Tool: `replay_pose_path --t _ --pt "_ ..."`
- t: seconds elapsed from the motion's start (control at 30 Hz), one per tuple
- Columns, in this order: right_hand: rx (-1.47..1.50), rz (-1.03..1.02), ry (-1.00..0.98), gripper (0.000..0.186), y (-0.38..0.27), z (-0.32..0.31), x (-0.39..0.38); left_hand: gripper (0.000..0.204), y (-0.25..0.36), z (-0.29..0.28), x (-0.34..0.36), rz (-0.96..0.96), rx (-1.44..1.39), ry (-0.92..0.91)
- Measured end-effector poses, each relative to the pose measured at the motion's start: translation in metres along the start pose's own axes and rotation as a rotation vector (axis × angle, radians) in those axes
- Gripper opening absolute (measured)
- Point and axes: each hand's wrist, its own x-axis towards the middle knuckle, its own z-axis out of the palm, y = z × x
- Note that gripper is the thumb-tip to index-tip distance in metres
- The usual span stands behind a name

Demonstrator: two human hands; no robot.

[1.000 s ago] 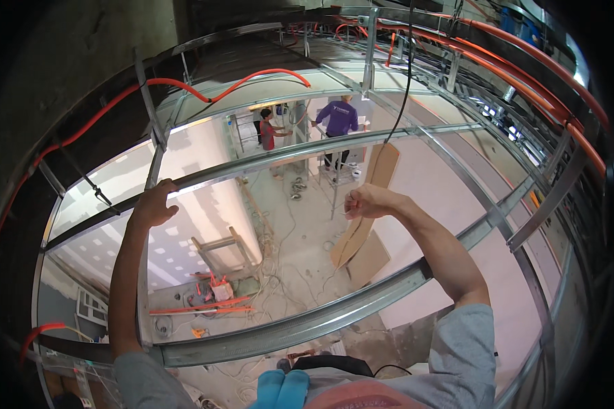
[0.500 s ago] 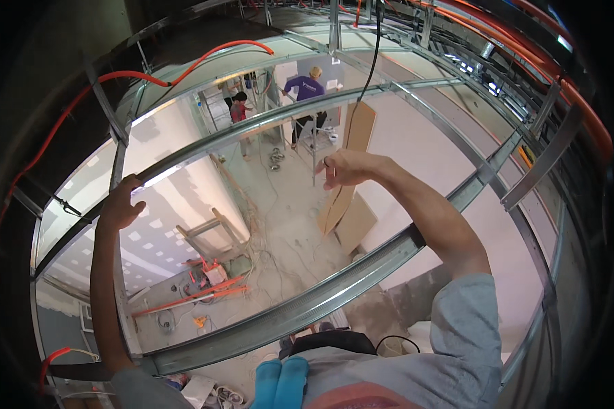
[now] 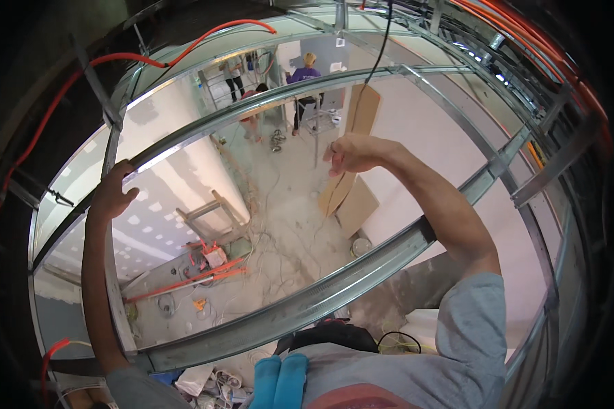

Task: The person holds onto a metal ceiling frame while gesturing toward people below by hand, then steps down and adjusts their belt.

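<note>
My left hand (image 3: 112, 193) is at the joint of the metal ceiling frame. Its fingers hook over the end of the long curved metal channel (image 3: 252, 103), while the thumb sticks out to the side. Over the opening, my right hand (image 3: 355, 154) hangs in the air with bent fingers drawn together. Whether something small is in them cannot be made out. The right forearm passes above a nearer, wider metal channel (image 3: 300, 303), which crosses in front of my body.
Below are a wooden frame (image 3: 215, 219), orange tools (image 3: 213, 255), brown boards (image 3: 357, 208) and loose cables on the floor. Two people (image 3: 308, 71) work at the far end near a stepladder; another's legs show behind. An orange conduit (image 3: 68, 92) and a black cable (image 3: 382, 44) hang nearby.
My left hand has shifted slightly left along the frame, and my right hand has moved slightly right with its fingers more curled. The person in red below has bent down.
</note>
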Motion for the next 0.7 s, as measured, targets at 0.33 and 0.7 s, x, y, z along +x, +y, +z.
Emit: replay_pose_path --t 0.33,0.7 --pt "0.009 -0.063 0.016 0.056 -0.002 0.008 0.005 0.063 -0.028 0.007 -0.008 -0.028 -0.105 -0.005" --pt "-0.031 -0.055 0.0 0.05 0.002 0.007 0.006 0.061 -0.018 0.002 -0.005 -0.039 -0.1 -0.008"
